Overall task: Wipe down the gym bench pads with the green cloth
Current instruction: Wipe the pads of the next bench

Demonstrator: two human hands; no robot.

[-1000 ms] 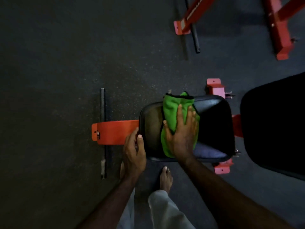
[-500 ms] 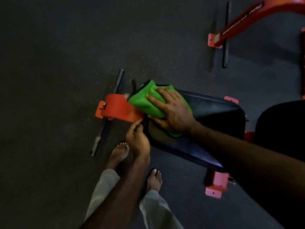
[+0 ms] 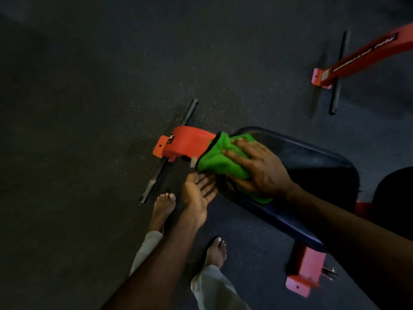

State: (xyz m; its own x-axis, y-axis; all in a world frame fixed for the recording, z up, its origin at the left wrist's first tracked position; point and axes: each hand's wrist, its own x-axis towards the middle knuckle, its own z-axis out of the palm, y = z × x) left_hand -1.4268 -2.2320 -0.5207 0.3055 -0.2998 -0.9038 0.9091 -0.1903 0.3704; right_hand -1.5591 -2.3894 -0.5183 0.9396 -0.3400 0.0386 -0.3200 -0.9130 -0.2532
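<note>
Right hand [image 3: 260,168] flat on green cloth [image 3: 220,161] | left hand [image 3: 197,195] open | bench pad [image 3: 312,166] (long axis probably upper-left/lower-right)

There is a single view, from a camera worn on the person's head. It looks steeply down and a little forward, so the dark floor [image 3: 93,108] fills most of the picture, and the wide lens bends straight lines near the edges. Both forearms enter from the bottom edge and reach up toward the middle, where the hands sit close to the lens (nearer than anything else in view). The person's bare feet [image 3: 162,206] lie directly below, near the lower centre. The padded surface [image 3: 312,166] runs slantwise from the centre to the right edge. With one camera, no second view shares the scene.
</note>
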